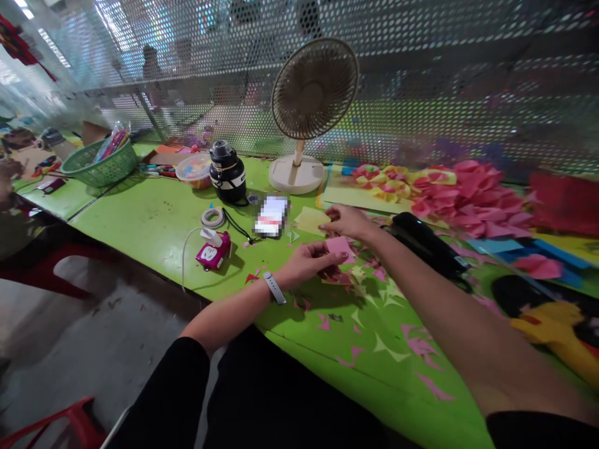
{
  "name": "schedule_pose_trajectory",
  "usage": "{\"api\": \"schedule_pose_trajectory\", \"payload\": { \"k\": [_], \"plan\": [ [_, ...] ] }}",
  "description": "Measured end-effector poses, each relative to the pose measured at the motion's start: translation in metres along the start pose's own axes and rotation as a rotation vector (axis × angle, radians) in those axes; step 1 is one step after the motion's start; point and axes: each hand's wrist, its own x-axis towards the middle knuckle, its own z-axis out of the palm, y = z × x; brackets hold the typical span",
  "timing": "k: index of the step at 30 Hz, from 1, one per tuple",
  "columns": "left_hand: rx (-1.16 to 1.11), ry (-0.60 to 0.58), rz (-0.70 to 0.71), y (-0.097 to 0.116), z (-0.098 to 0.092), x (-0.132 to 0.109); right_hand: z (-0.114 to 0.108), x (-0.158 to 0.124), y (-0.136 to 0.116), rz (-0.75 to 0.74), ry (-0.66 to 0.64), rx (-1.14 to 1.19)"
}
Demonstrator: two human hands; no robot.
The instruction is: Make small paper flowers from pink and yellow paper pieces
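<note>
My left hand point(311, 262), with a pale watch on its wrist, is closed on a small pink paper square point(340, 248) above the table, thumb on top. Past it, my right hand point(349, 223) reaches in from the right. Its fingertips are pinched at the right edge of a pale yellow paper sheet point(309, 220), which lies close to the phone point(271, 216). Beneath and around both hands, pink and yellow paper scraps point(390, 347) are scattered over the green table point(145, 231).
A beige fan point(296, 171) stands at the back by a perforated metal screen, left of a heap of pink paper pieces point(468, 196). A black bottle point(227, 174), tape roll point(213, 217), tissue pack point(214, 252) and green basket point(100, 165) are further left. A black case point(425, 243) lies right.
</note>
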Motion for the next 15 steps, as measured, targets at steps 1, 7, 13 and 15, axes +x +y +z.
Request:
{"api": "schedule_pose_trajectory", "payload": {
  "k": [1,7,13,15],
  "plan": [
    [0.001,0.001,-0.005,0.000,0.000,0.000,-0.002,-0.004,0.002,0.027,-0.001,0.084],
    [0.013,0.027,-0.020,0.000,-0.002,0.003,-0.013,-0.028,0.018,0.123,0.094,0.285],
    [0.020,0.150,0.023,0.002,-0.007,0.009,-0.022,-0.064,0.037,0.052,0.302,0.323],
    [0.036,0.180,0.056,0.004,-0.009,0.010,-0.025,-0.073,0.044,0.036,0.331,0.272]
  ]
}}
